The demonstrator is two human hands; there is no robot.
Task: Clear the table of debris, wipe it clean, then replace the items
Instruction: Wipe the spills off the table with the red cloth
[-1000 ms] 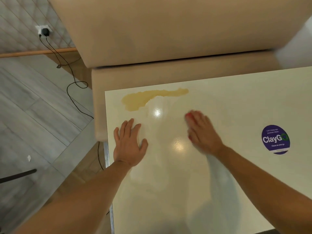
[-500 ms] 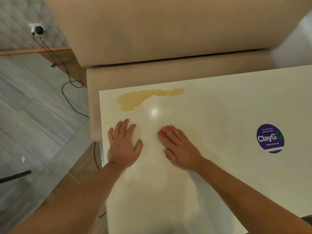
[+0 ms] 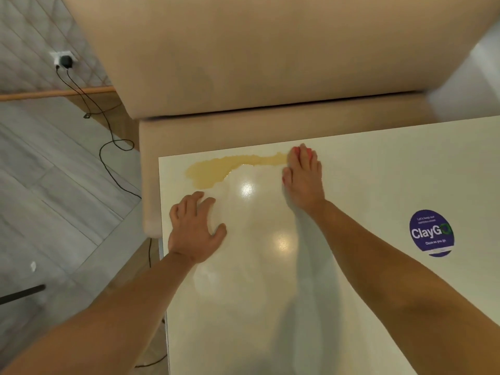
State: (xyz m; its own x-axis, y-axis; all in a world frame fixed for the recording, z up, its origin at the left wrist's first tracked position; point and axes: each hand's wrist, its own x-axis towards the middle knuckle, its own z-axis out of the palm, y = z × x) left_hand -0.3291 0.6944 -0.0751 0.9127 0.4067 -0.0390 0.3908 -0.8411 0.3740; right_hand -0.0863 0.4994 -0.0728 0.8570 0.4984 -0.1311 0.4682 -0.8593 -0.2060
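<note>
A cream white table (image 3: 378, 171) carries a yellowish-brown spill (image 3: 216, 169) along its far left edge. My right hand (image 3: 304, 180) lies flat with straight fingers on a red cloth (image 3: 295, 150), which shows only as slivers past the fingertips. The hand presses the cloth at the spill's right end. My left hand (image 3: 194, 228) rests on the table near its left edge, just below the spill, with fingers slightly bent and nothing in it.
A beige upholstered bench (image 3: 270, 63) runs along the table's far edge. A round purple ClayGo sticker (image 3: 430, 233) sits on the table at right. A wall socket (image 3: 63, 59) with black cables trailing over the grey floor lies at left.
My right hand has slid the red cloth away from me and to the right, up to the spill's right end. My left hand has stayed put, its fingers bending a little.
</note>
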